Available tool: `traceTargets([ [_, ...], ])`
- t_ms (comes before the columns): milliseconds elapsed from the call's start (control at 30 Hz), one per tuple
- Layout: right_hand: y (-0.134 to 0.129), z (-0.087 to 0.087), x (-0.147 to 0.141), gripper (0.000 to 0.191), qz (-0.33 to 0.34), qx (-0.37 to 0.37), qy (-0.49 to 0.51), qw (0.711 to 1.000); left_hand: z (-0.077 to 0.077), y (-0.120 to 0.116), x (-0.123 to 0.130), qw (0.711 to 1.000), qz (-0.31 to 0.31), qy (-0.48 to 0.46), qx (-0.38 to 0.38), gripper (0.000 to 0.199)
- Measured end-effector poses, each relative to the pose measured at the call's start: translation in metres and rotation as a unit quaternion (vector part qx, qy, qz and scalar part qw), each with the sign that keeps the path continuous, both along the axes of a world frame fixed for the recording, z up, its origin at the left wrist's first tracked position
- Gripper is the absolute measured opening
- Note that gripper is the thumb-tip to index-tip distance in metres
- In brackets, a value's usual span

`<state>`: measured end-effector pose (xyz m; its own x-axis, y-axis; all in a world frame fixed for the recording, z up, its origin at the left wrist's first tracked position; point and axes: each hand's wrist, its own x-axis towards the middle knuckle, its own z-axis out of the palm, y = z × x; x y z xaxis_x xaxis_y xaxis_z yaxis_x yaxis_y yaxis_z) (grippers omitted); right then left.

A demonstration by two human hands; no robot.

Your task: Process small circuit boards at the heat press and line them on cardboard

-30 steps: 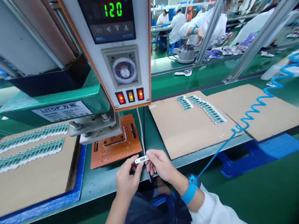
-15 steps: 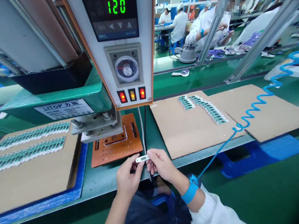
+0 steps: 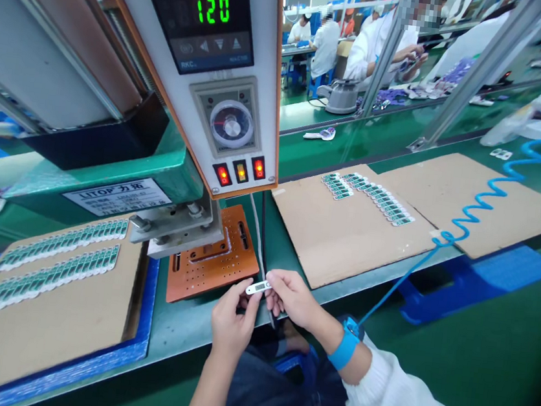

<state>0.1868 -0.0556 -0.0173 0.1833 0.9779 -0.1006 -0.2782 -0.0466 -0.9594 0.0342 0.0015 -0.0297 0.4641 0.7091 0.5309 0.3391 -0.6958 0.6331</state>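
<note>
The left hand sits atop the bare left forearm, thumb and finger pinching. Just beside it, the right hand pinches too, other fingers curled under. The right arm slants in from the lower right.

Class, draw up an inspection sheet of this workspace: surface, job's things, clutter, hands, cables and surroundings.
Surface: green bench, with cardboard sheets on both sides of an orange plate.
Job's things: small white piece with a display window; green-and-white pieces in rows on the cardboard, left and right.
Clutter: white-and-purple item beyond the cardboard.
Hands: left hand and right hand pinch opposite ends of the white piece.
Cables: blue coiled cord at the right wrist's blue band; grey cable and black cable near the plate.
Surroundings: control box showing green 120, three lit switches; people in white beyond.
</note>
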Motion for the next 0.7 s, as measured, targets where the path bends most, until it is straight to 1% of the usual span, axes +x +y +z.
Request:
traceTargets([
  [700,-0.0007,0.0011,0.0007,0.054,0.0,0.003,-0.002,1.0,0.0028,-0.0004,0.0009,1.0,0.0,-0.008,0.011,0.02],
])
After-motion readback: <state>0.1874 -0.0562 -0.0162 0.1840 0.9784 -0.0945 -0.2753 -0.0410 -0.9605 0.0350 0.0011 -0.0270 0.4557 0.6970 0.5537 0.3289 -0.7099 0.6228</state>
